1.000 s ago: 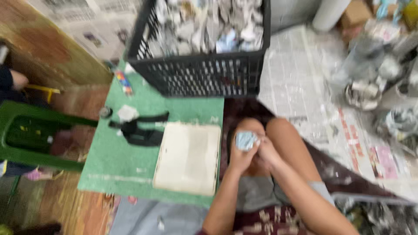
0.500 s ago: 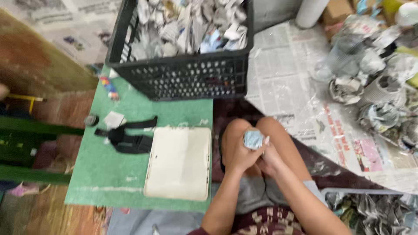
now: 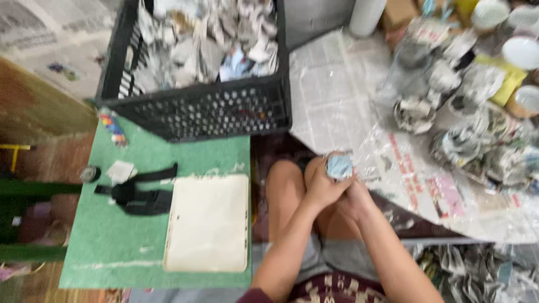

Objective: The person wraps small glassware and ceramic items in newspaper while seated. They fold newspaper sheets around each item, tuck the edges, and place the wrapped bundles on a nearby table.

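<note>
I sit on the floor with my knees up. My left hand (image 3: 321,185) and my right hand (image 3: 356,197) are pressed together just above my knees, both closed around a small pale blue and white wad of paper (image 3: 339,166). Only the wad's top shows above my fingers. A black perforated plastic crate (image 3: 202,112) full of crumpled paper scraps stands ahead of me to the left. Newspaper sheets (image 3: 337,95) cover the floor ahead and to the right.
A low green table (image 3: 112,241) at my left bears a cream rectangular board (image 3: 208,224), a black strap-like object (image 3: 135,193), a small white scrap (image 3: 120,170) and a coloured stick (image 3: 112,128). Crumpled paper bundles and bowls (image 3: 460,95) crowd the right. A white roll (image 3: 368,15) stands behind.
The view has swung left to right, so the crate and table sit further left in frame. My hands stay closed together on the wad above my knees.
</note>
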